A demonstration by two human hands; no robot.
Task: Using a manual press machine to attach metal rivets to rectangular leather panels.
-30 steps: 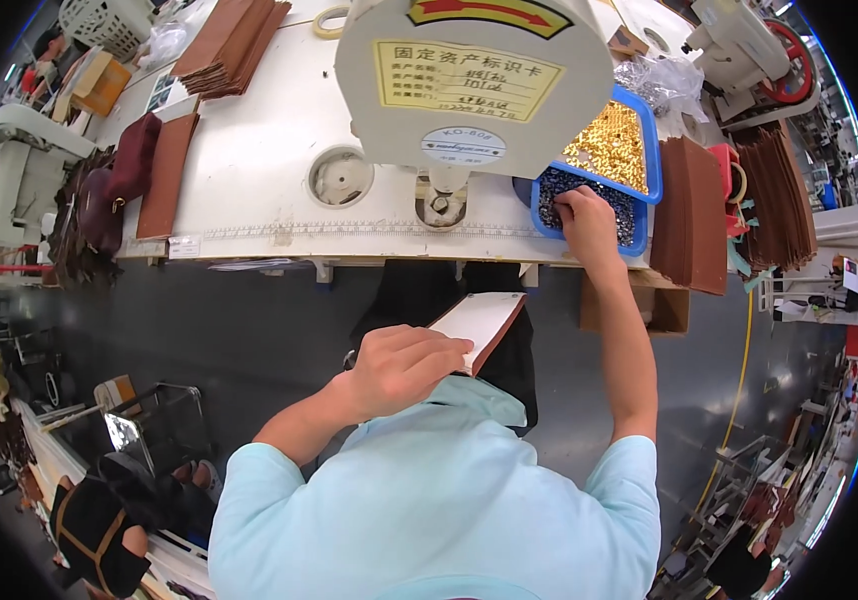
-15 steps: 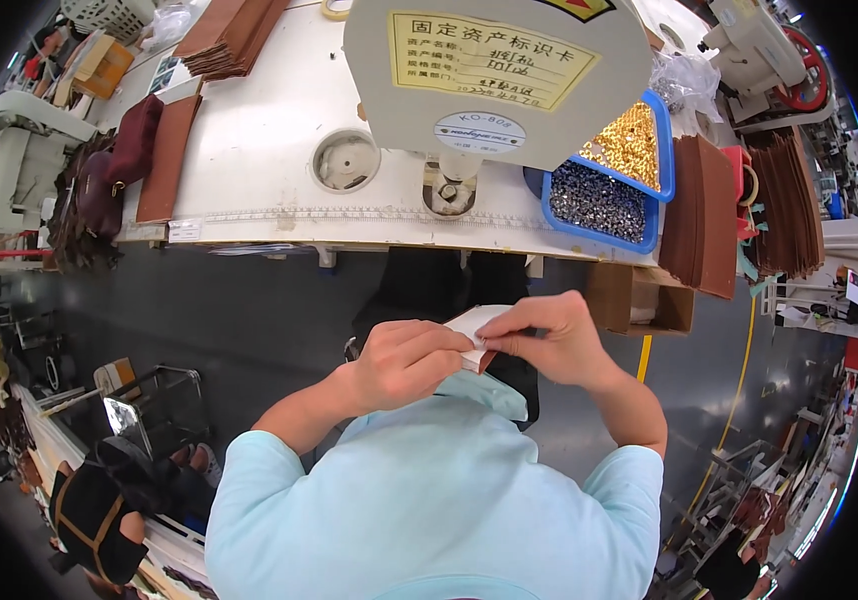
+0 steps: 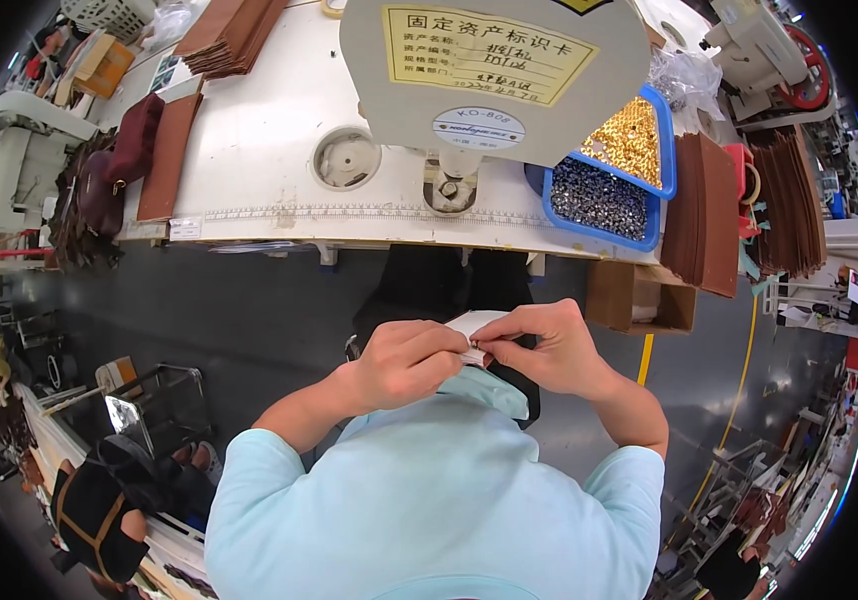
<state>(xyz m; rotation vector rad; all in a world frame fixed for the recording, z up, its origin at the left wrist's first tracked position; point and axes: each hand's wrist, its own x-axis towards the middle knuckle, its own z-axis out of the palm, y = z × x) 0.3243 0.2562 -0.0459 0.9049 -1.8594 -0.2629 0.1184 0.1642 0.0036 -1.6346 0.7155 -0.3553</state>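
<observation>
A small folded piece (image 3: 470,321), white on top with a reddish-brown edge, is held low in front of my chest, on the near side of the table. My left hand (image 3: 404,362) is closed on its left side, fingers curled over it. At the piece's right side, my right hand (image 3: 551,348) pinches thumb and forefinger together. A tiny dark speck shows between these fingertips, too small to name. The fingers hide much of the piece. Beyond the hands stands a white press machine (image 3: 489,90) on the table.
Blue bins (image 3: 601,203) of gold and dark metal bits sit on the white table (image 3: 259,120), right of the machine. Brown leather stacks (image 3: 701,215) lie beside them, others (image 3: 229,38) at back left. A cardboard box (image 3: 639,297) is under the table edge. People work at both sides.
My right fingertips have shifted slightly and closed in at the piece's edge, with a dark speck now showing between them. My left hand stays nearly still.
</observation>
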